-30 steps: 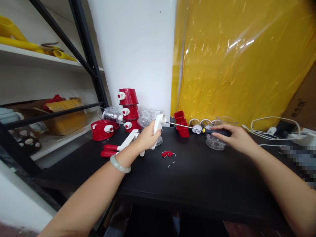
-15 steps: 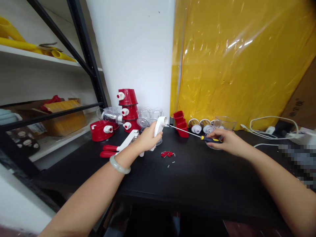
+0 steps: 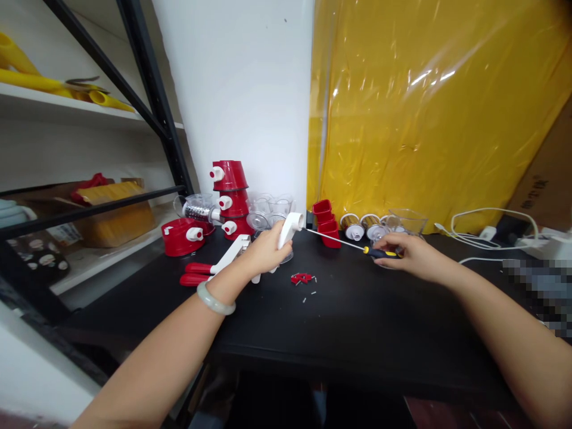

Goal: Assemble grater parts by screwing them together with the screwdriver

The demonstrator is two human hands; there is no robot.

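My left hand (image 3: 268, 250) is closed around a white plastic crank handle (image 3: 292, 226), its round hollow end facing right. In my right hand (image 3: 404, 253) is a screwdriver (image 3: 373, 252) with a black and yellow grip, held between thumb and fingers. The long metal shaft points left, its tip at the opening of the white end; how deep it sits is hidden. Below lie small red plastic pieces (image 3: 301, 278) and a few small metal screws (image 3: 313, 292) on the black table (image 3: 348, 333). White handles with red grips (image 3: 196, 274) rest left of my left hand.
Red grater bodies (image 3: 233, 205) stand stacked at the back, beside clear plastic parts (image 3: 270, 208). Red pushers (image 3: 326, 223), drum graters (image 3: 353, 226) and a clear hopper (image 3: 406, 223) line the wall. White cables (image 3: 473, 232) lie right. A black-framed shelf (image 3: 167, 137) borders the left.
The screwdriver tip and the white handle's end sit closer together, with less of the dark tip showing. Otherwise only a slight shift of the whole view; both hands keep their holds.
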